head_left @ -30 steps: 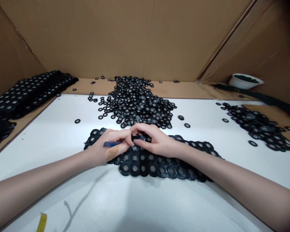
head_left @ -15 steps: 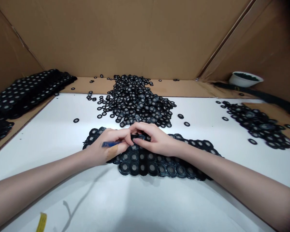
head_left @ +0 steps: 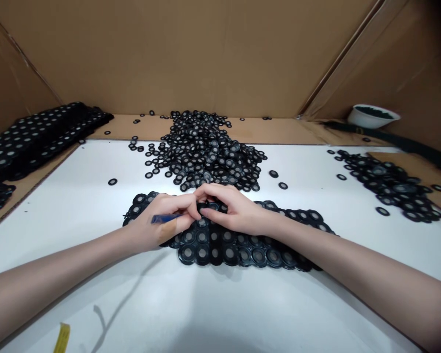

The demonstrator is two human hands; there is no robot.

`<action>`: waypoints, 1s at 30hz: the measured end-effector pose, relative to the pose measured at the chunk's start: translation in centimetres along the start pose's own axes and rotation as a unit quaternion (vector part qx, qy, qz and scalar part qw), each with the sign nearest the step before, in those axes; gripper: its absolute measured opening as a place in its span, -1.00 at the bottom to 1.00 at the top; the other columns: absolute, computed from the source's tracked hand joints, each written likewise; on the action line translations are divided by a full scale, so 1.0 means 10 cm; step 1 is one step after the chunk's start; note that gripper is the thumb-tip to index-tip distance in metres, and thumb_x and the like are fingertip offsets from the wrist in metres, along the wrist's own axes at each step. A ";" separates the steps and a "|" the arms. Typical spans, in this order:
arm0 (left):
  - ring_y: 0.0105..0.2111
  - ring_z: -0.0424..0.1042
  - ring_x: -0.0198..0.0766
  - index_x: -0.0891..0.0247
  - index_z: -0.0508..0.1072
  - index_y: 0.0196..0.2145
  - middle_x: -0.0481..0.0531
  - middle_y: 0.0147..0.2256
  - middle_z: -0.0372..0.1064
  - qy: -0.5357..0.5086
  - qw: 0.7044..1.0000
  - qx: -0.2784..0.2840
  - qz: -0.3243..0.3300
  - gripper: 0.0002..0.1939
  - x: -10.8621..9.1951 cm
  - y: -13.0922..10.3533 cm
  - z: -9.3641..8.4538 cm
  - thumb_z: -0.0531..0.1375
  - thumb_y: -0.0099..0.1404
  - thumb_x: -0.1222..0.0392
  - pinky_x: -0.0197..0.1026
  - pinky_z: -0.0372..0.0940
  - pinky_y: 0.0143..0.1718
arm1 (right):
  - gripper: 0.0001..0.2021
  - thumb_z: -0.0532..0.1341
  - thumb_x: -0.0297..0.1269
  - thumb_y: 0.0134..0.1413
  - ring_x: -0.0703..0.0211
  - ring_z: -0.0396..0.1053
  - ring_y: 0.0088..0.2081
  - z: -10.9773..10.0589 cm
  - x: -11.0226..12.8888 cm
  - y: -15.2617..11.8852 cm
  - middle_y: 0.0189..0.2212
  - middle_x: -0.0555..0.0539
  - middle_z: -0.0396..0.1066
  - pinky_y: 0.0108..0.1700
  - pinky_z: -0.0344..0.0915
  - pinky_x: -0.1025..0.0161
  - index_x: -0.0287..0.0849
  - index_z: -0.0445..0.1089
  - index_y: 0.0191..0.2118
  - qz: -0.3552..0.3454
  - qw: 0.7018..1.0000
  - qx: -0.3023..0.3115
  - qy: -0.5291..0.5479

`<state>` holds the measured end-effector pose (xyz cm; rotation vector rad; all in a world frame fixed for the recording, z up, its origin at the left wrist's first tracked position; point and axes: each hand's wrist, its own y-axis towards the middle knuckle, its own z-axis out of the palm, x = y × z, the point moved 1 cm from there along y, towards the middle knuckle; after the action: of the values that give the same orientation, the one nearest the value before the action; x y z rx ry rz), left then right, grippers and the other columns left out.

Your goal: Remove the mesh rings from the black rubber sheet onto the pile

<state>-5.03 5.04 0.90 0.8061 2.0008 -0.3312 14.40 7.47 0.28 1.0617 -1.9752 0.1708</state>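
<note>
A black mat of joined round discs with grey centres lies across the white board. Over its middle, my left hand is closed with a slim blue-handled tool in its grip; the tool's tip is hidden by the fingers. My right hand meets it there, thumb and fingertips curled around a black disc at the mat. The hands' fingertips almost touch, and they hide part of the disc. A tan patch shows on the left hand near the thumb.
Behind the mat is a large heap of loose black discs. A smaller group lies at right, near a white bowl with dark contents. Folded black dotted sheets rest at left. Cardboard walls enclose the board; a yellow strip is in front.
The view has shifted slightly, so everything sits a little higher and further left. Both hands keep nearly the same pose at the mat, and the blue-handled tool is still held.
</note>
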 end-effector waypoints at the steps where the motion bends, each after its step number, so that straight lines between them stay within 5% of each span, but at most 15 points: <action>1: -0.54 0.06 -0.47 0.30 0.34 -0.41 -0.17 -0.55 0.14 0.001 1.000 -0.001 0.002 -0.88 0.00 0.00 0.00 0.05 0.26 0.33 -0.37 -0.02 -0.52 | -0.81 0.11 -0.49 0.08 0.20 0.30 -0.24 0.00 0.00 0.00 -0.29 -0.05 0.37 -0.14 0.22 0.23 -0.23 0.31 -0.16 0.000 1.000 0.000 -0.001; 30: -0.58 0.10 -0.47 0.31 0.36 -0.41 -0.16 -0.59 0.14 0.050 0.999 -0.009 0.018 -0.86 -0.04 0.02 0.01 0.04 0.28 0.29 -0.41 0.03 -0.53 | -0.79 0.10 -0.52 0.06 0.20 0.32 -0.23 -0.01 0.02 0.00 -0.27 -0.05 0.40 -0.14 0.24 0.24 -0.20 0.31 -0.17 0.000 1.000 0.000 -0.008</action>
<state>-4.68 4.96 1.17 0.8613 2.0760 -0.2562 14.44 7.39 0.44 1.0656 -1.9896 0.1633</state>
